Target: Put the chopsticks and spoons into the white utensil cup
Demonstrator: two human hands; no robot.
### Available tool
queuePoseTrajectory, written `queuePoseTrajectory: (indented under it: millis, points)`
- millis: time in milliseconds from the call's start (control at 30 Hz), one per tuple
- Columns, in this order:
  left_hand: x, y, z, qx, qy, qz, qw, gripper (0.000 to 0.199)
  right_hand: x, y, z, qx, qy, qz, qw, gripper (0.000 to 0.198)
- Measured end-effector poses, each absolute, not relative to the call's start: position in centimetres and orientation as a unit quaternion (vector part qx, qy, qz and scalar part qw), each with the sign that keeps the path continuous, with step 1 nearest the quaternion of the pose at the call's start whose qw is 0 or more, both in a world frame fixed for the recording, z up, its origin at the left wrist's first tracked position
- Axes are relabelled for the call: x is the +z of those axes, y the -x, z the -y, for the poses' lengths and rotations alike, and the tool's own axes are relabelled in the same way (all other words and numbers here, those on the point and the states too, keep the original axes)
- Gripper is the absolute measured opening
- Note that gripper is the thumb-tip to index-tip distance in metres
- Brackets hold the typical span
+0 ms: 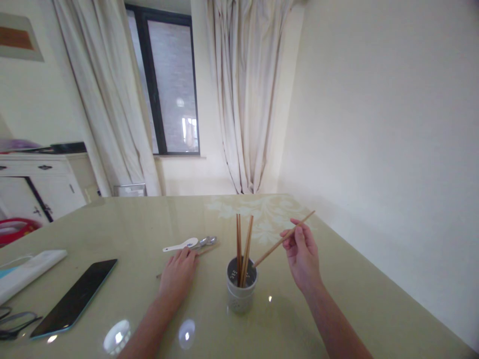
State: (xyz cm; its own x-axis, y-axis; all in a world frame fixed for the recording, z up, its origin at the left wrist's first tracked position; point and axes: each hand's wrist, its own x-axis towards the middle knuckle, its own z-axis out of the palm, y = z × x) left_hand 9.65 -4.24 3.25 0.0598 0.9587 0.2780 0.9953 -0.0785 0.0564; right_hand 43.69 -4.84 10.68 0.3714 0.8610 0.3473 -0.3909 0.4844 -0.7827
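Observation:
My right hand [302,249] pinches a wooden chopstick [275,247], slanted so that its lower end is at the rim of a grey, perforated utensil holder [241,299]. Several other chopsticks [246,249] stand upright inside that holder. To its left, my left hand [179,274] is lowered to the tabletop, its fingers closed over another chopstick [207,249] lying there. Just beyond those fingers are a white soup spoon [183,245] and metal spoons [208,241], whose handles are partly hidden by the hand.
The pale green, glossy table [130,224] meets a white wall [392,149] on the right. At left lie a dark tablet-like device [77,299], eyeglasses [17,321] and a white object [33,271]. Behind are curtains [247,99], a window [174,89] and a white cabinet [60,184].

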Motion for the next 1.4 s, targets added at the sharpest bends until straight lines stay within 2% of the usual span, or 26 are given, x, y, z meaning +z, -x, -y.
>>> queuePoseTrajectory:
  millis: [133, 233, 333, 467, 567, 667, 933, 1033, 1200, 1400]
  points:
    - [3.8, -9.7, 4.6, -0.109, 0.725, 0.676, 0.077, 0.025, 10.2, -41.5, 5.4, 0.446, 0.337, 0.510, 0.653, 0.047]
    - [3.9, -10.2, 4.8, -0.146, 0.734, 0.661, 0.053, 0.024, 8.9, -40.7, 5.1, 0.430, 0.387, 0.585, 0.569, 0.046]
    - [3.9, -11.8, 5.2, -0.239, 0.730, 0.638, -0.054, 0.024, 7.1, -39.9, 4.9, 0.423, 0.423, 0.620, 0.507, 0.042]
    - [4.2, -14.8, 6.3, -0.378, 0.735, 0.526, -0.200, 0.025, 5.5, -38.1, 5.1, 0.467, 0.374, 0.662, 0.452, 0.035]
    - [4.8, -16.2, 7.2, -0.419, 0.743, 0.457, -0.252, 0.025, 5.1, -37.2, 4.8, 0.503, 0.349, 0.630, 0.479, 0.030]
    - [5.2, -16.4, 7.4, -0.426, 0.736, 0.451, -0.270, 0.026, 4.9, -37.2, 4.2, 0.521, 0.350, 0.593, 0.505, 0.034]
    - [4.0, -16.3, 7.0, -0.403, 0.749, 0.456, -0.263, 0.025, 5.0, -38.4, 3.4, 0.508, 0.377, 0.493, 0.598, 0.051]
    - [3.6, -16.2, 6.9, -0.387, 0.758, 0.464, -0.246, 0.024, 5.3, -39.1, 3.0, 0.463, 0.397, 0.449, 0.653, 0.056]
    - [2.9, -14.0, 5.5, -0.408, 0.742, 0.506, -0.166, 0.028, 7.3, -42.9, 2.2, 0.327, 0.421, 0.355, 0.768, 0.057]
    - [2.5, -10.3, 3.6, -0.391, 0.723, 0.568, 0.035, 0.030, 10.0, -45.1, 3.4, 0.357, 0.362, 0.310, 0.803, 0.061]
